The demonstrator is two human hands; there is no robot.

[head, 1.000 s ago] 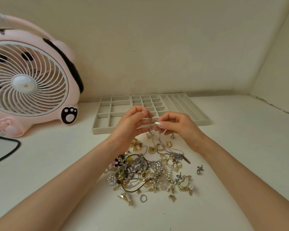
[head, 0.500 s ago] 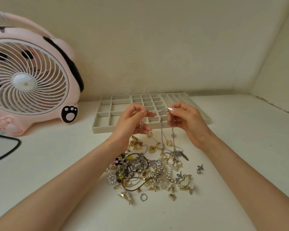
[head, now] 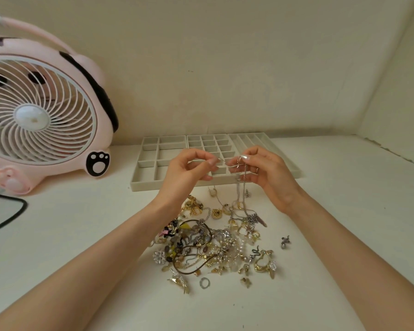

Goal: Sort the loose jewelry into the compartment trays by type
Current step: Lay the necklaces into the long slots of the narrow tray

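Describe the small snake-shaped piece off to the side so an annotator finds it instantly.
Start at the jewelry pile on the white table, below the grey trays. Look just right of the pile: the dark silver snake ring lies alone, touching nothing.

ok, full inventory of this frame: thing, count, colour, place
compartment trays: three, grey, side by side at the wall, compartments look empty
jewelry pile: one heap, gold, silver, pearl, in front of the trays
snake ring: one, silver, apart, right of the pile
fan: one, pink, far left
cable: one, black, below the fan
chain: one, silver, hanging into the pile
left hand: pinch grip on the chain
right hand: pinch grip on the chain
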